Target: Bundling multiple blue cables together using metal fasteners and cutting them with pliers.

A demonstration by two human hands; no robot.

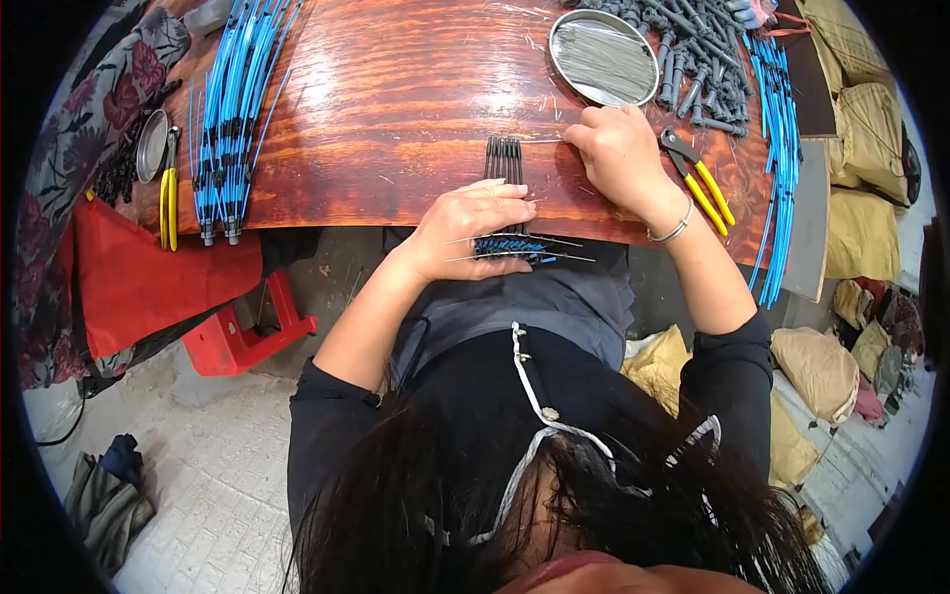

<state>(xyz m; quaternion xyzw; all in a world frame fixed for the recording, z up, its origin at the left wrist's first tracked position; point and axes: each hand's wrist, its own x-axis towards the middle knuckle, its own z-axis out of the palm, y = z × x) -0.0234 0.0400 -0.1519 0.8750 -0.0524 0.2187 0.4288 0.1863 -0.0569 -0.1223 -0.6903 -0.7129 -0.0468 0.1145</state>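
At the near edge of the wooden table (396,109), her left hand (465,233) clamps a bundle of dark rods (505,198) with thin wires. Her right hand (618,153) pinches a wire just beyond the bundle, seemingly mid-threading; the next move needs careful alignment.

— What sort of place is this?

— A small assembly workshop, by the look of it. A worn reddish plywood tabletop (396,109) carries batches of blue rods (230,119) on one side and more blue rods (777,129) on the other, with a heap of grey plastic parts (698,59) and a round metal tray of thin pins (604,56).

— Any tools?

— Yellow-handled pliers (703,178) near the heap, another yellow-handled pair (169,193) at the far side. Stuffed sacks (821,366), probably stock, lie on the bare concrete floor (198,465), beside a red plastic stool (242,337).
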